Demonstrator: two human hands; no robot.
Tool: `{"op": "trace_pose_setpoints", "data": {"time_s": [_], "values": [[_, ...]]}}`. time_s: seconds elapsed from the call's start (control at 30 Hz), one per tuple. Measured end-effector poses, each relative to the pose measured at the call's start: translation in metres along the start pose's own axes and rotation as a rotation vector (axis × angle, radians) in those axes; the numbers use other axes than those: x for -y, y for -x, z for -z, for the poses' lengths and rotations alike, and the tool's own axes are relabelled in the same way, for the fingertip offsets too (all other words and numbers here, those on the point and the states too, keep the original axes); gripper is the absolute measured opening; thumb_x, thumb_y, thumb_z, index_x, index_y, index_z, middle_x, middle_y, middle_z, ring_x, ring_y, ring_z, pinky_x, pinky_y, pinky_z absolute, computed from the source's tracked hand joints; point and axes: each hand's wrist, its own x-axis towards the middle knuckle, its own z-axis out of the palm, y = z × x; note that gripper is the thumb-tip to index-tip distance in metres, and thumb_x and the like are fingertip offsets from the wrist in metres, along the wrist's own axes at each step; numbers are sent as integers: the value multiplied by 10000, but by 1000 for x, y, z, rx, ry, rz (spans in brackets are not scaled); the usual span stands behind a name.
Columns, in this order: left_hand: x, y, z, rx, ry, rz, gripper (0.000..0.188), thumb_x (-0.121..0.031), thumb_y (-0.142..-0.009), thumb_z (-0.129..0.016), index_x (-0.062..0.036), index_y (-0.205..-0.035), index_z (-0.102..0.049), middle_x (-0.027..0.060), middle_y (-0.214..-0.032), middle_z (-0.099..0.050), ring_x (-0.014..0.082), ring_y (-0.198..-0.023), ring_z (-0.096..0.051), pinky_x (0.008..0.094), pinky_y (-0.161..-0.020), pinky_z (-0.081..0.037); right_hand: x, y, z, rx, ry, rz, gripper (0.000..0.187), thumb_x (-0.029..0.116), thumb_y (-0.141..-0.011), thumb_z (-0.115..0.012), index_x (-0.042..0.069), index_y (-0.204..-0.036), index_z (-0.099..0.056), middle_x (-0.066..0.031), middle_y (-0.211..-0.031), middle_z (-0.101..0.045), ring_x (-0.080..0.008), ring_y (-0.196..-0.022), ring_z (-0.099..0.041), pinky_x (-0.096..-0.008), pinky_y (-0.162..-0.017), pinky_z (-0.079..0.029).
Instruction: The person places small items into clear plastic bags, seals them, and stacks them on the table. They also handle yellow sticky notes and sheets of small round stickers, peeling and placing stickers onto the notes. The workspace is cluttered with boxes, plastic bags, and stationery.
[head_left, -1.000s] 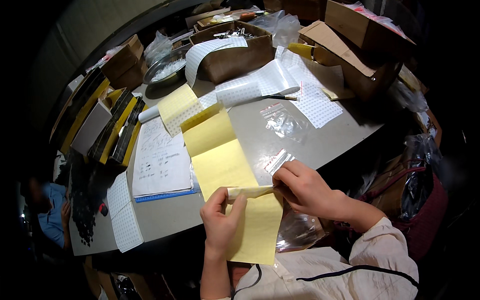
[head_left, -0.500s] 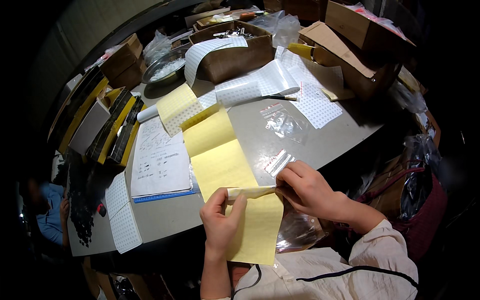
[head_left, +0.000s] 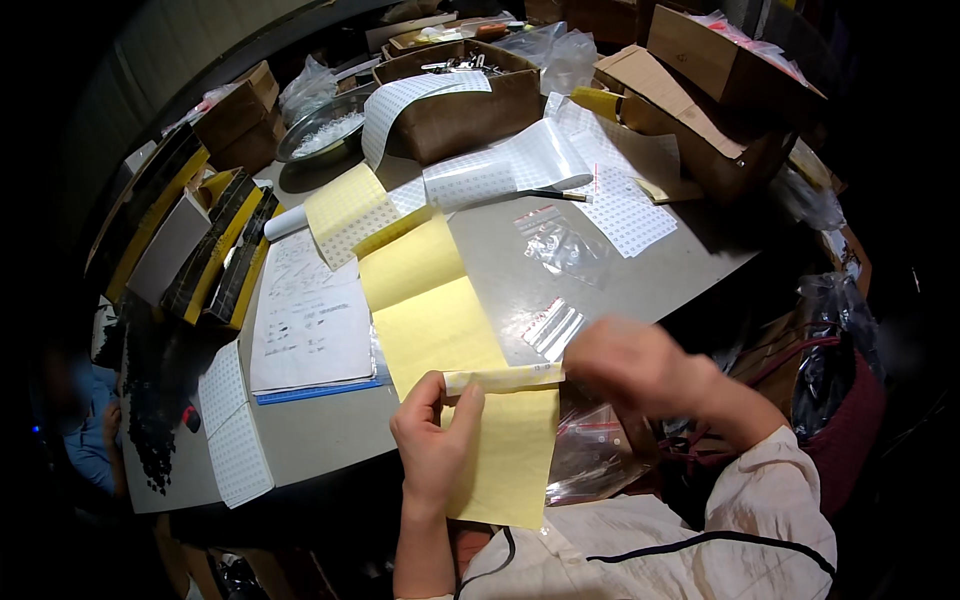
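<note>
My left hand (head_left: pixel 437 432) pinches a long yellow sticker sheet (head_left: pixel 500 455) along a folded-over edge, where a narrow strip with small printed stickers shows. The lower end of the sheet hangs over the table edge onto my lap, and the rest runs back across the table. My right hand (head_left: pixel 650 375) is beside the right end of the fold, smeared by motion, so its fingers and anything in them cannot be made out. Just beyond it lie small clear zip bags (head_left: pixel 553 328). A larger clear bag (head_left: pixel 592 452) sits below it at the table edge.
Clear zip bags (head_left: pixel 562 248), a pen (head_left: pixel 556 194) and white sticker sheets (head_left: pixel 632 215) lie farther back. A brown box (head_left: pixel 465 115) holds metal parts; a metal bowl (head_left: pixel 325 135) holds clear pieces. Left are handwritten papers (head_left: pixel 312 320), black pieces (head_left: pixel 150 430) and another person (head_left: pixel 92 425).
My right hand has moved slightly right and away from the end of the folded strip, now blurred. My left hand keeps its pinch on the sheet. The whole view has shifted a little.
</note>
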Motion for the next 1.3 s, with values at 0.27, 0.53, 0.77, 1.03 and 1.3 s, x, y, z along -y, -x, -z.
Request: {"op": "trace_pose_setpoints", "data": {"time_s": [0.27,0.53,0.77,1.03,1.3], "values": [[0,-2,0,3,16,-20,109,-49,-969,-744,26,-933,-672,-8,-847,-663,48,-784,-576,222,-702,-458,-114,-30,30,255,78,-552,273,-8,-887,-644,26,-1138,-543,-152,-931,-684,-312,-863,-704,-390,-785,-563],[0,-1,1,3,26,-39,89,-42,-966,-745,23,-959,-685,-3,-869,-672,51,-798,-581,222,-722,-464,-126,-25,3,200,611,-402,322,73,-882,-673,13,-1179,-564,-203,-998,-692,-400,-1006,-663,-478,-878,-526],[-2,0,3,18,135,-36,97,-45,-971,-741,27,-1012,-692,5,-905,-690,63,-815,-601,224,-748,-477,-116,-11,44,222,508,-669,664,379,-851,-858,-3,-1288,-536,-224,-1207,-634,-383,-1115,-629,-448,-938,-518],[-9,0,2,2,213,-7,82,-7,-940,-735,57,-963,-690,8,-906,-700,51,-846,-592,230,-781,-493,-78,26,28,12,270,-589,355,168,-908,-741,14,-1212,-639,-188,-1171,-630,-364,-1119,-597,-431,-969,-502],[-8,0,5,27,228,-18,86,-6,-948,-736,55,-996,-699,7,-926,-701,53,-861,-599,227,-799,-490,-66,20,19,-36,124,-434,242,81,-931,-732,26,-1165,-706,-153,-1144,-663,-325,-1071,-658,-404,-903,-542]]}}
